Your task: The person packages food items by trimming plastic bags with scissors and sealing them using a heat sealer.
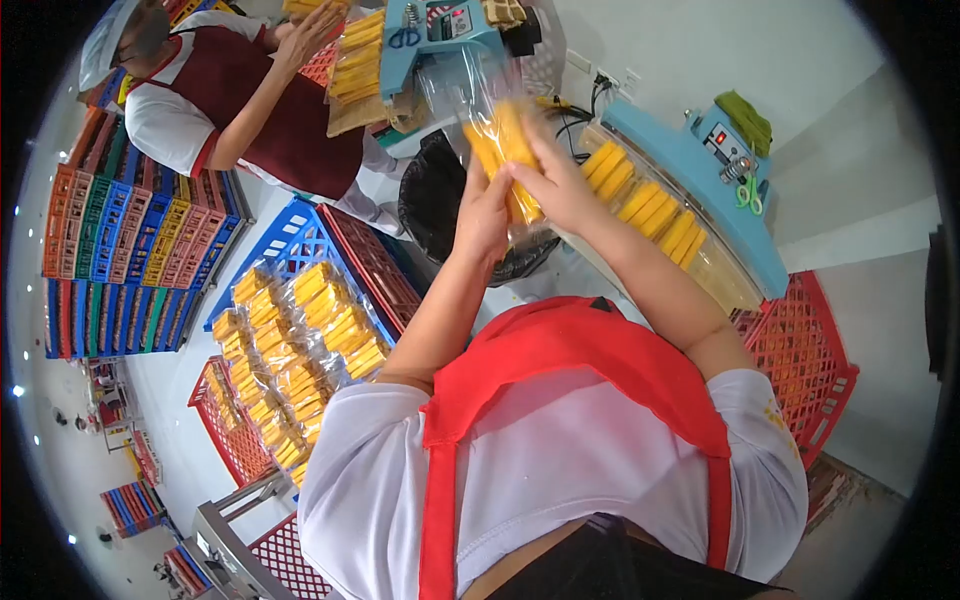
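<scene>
Between both hands, in front of my chest, is a clear plastic bag of yellow sticks [488,140]. My left hand [484,212] is closed on its lower left side. My right hand [555,180], slightly blurred, grips it from the right with the thumb across the front. The bag's loose, transparent top reaches up toward a blue sealing machine [440,45]. Below the bag stands a bin with a black liner [432,195]. On the right, several bundles of yellow sticks [645,205] lie along a second blue sealing machine [690,185].
A co-worker in a maroon apron [285,130] handles yellow sticks at the upper left. A blue crate [290,225] is by many bagged yellow sticks [300,340]. Stacked coloured crates [130,230] stand far left. A red crate [800,360] sits at right. Green-handled scissors [749,195] lie on the right machine.
</scene>
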